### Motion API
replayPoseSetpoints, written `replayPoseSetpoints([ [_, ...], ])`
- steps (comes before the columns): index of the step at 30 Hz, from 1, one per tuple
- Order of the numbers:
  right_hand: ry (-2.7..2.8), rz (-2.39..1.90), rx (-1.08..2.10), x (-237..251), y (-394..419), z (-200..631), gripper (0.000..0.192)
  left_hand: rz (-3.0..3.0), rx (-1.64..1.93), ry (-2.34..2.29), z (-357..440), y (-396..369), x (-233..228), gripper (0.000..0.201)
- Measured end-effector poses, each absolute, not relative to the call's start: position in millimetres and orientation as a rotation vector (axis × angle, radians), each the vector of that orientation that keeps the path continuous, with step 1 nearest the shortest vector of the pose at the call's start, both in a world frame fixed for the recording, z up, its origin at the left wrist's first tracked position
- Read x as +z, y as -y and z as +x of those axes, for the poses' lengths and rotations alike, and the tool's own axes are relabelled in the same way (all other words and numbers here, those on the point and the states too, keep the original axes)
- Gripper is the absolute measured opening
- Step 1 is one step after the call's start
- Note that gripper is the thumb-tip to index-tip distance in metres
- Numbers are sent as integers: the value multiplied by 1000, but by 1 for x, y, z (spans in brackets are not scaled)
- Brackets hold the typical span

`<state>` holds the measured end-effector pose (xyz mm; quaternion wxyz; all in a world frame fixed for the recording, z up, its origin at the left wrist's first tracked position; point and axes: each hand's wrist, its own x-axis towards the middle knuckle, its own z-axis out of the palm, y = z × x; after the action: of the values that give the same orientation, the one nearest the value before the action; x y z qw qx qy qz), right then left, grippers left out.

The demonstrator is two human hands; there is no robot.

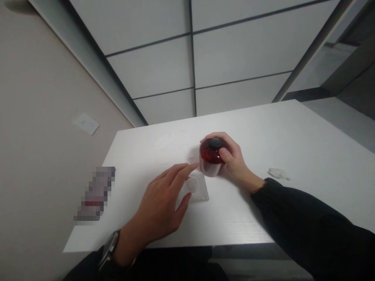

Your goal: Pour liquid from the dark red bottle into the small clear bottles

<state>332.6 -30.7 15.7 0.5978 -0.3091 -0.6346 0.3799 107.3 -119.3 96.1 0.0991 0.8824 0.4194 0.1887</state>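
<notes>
My right hand point(236, 160) is wrapped round a rounded, dark red-brown bottle point(207, 157) with a black cap and a pale label. The bottle stands upright, or nearly so, at the middle of the white table point(243, 218). My left hand point(162, 201) has its fingers apart, with the index fingertip at the bottle's left side; whether it touches, I cannot tell. Between that thumb and fingers lies a clear, flat, squarish plastic piece point(201, 189) with a round pale shape in it, partly hidden by the hand.
To the right, a crumpled whitish tissue-like lump point(277, 173) lies on the table. A blurred-out oblong object point(95, 195) is at the left edge. A wall with a socket point(87, 123) borders the left; white panelled doors point(164, 70) stand behind.
</notes>
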Motion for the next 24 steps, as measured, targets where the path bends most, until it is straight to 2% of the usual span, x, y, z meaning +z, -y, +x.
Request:
replayPoseSetpoints([
  [12, 1480, -733, 864, 18, 32, 332, 51, 2558, 588, -1280, 105, 119, 90, 72],
  [20, 1492, -771, 833, 20, 34, 332, 53, 2692, 419, -1368, 103, 117, 87, 121],
  [24, 1493, -742, 857, 21, 35, 333, 49, 2705, 343, -1413, 103, 118, 90, 125],
])
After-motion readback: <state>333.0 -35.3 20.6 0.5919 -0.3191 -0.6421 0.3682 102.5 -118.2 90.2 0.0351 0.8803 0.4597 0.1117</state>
